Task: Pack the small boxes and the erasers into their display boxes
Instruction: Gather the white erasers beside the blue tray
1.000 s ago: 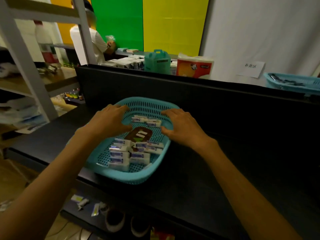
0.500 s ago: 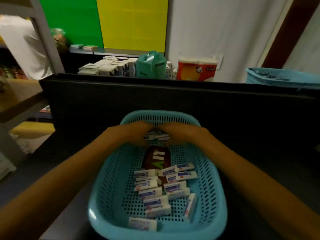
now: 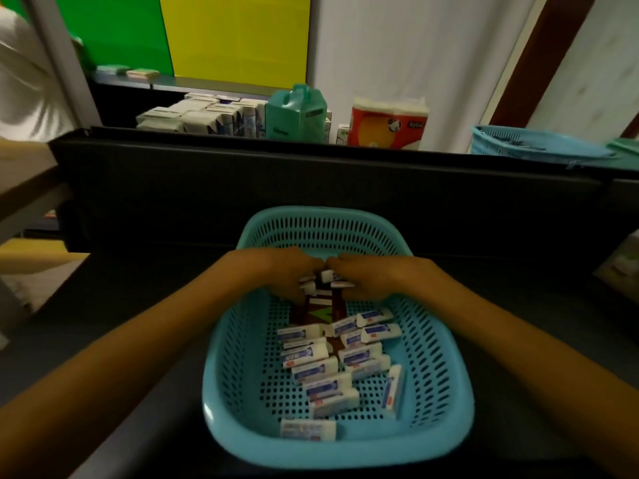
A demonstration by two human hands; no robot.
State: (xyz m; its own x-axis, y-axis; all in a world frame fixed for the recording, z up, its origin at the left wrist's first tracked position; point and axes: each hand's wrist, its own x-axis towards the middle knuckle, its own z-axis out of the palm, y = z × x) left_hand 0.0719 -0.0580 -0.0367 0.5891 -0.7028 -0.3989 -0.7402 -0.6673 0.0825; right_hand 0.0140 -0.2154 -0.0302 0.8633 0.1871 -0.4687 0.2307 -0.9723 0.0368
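A teal perforated basket [image 3: 446, 378] stands on the black table in front of me. Several white erasers with blue sleeves [image 3: 320, 371] lie scattered in it, around a dark brown display box [image 3: 320, 314] with a green mark. My left hand [image 3: 287, 271] and my right hand [image 3: 363, 276] meet at the far end of the basket. Their curled fingers grip a small bunch of erasers [image 3: 323, 281] over the top of the brown box. What lies under the palms is hidden.
A black partition [image 3: 311, 181] rises behind the basket. Beyond it stand stacked white cartons [image 3: 200, 117], a teal jug [image 3: 297, 114], a red tissue pack [image 3: 389, 124] and a second teal basket [image 3: 529, 145]. A person in white [image 3: 24, 74] stands at the far left by a shelf.
My view dropped and closed in on the basket. My hands moved from the basket's sides to its far end and closed together on a bunch of erasers.
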